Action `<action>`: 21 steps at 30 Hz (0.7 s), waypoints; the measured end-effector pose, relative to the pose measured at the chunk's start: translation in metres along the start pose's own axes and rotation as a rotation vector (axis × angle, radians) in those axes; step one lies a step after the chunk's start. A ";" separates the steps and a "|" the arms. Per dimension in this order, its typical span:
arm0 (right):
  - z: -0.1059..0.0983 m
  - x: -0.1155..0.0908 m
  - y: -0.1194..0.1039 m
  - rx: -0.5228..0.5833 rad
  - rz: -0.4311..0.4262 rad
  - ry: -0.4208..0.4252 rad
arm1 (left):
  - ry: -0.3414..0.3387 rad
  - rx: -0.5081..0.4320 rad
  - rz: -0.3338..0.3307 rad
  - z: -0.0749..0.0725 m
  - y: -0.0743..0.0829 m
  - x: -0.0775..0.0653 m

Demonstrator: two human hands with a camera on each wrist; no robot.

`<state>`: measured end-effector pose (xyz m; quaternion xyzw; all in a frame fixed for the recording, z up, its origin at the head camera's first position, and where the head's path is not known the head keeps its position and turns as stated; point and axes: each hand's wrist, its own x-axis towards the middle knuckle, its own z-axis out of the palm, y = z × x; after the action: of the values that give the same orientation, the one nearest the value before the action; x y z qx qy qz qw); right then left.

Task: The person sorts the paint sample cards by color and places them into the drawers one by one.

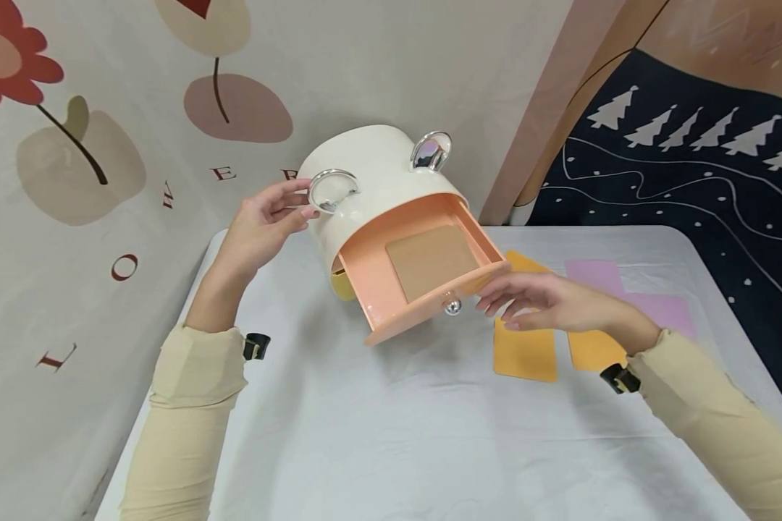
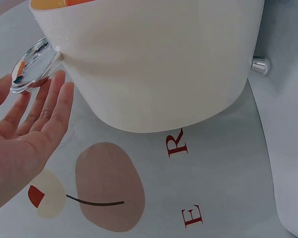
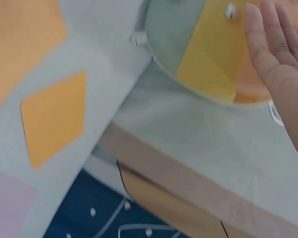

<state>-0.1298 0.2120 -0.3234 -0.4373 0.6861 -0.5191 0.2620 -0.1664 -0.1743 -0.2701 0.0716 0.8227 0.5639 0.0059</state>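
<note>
In the head view a white rounded drawer box (image 1: 378,163) with silver ear-shaped handles stands tilted on the table. Its peach drawer (image 1: 384,304) is pulled out, and a flat brown card (image 1: 432,262) lies inside. My left hand (image 1: 261,231) holds the rim of the nearer silver ear (image 1: 334,191) between thumb and fingers; the left wrist view shows this ear (image 2: 32,69) too. At the drawer's right front corner is my right hand (image 1: 547,298), its fingers extended beside the round silver knob (image 1: 452,307). Whether those fingertips touch the drawer front cannot be told.
Several orange cards (image 1: 524,351) and purple cards (image 1: 661,311) lie on the white-covered table (image 1: 378,434), to the right of the box. A yellow lower drawer (image 1: 342,286) shows under the peach one. Behind stands a printed curtain (image 1: 365,65); dark cloth (image 1: 665,181) hangs at right.
</note>
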 end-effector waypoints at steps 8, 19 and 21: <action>0.019 0.010 0.008 0.074 -0.026 -0.042 | -0.002 0.008 0.009 0.000 0.000 0.000; 0.016 0.032 0.008 -0.030 -0.072 0.016 | -0.006 -0.007 0.021 0.000 0.000 0.000; 0.012 0.041 0.008 -0.024 -0.049 0.046 | -0.004 -0.017 0.025 0.000 -0.001 0.000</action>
<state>-0.1424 0.1711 -0.3314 -0.4451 0.6870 -0.5271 0.2281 -0.1667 -0.1746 -0.2705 0.0830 0.8170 0.5706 0.0013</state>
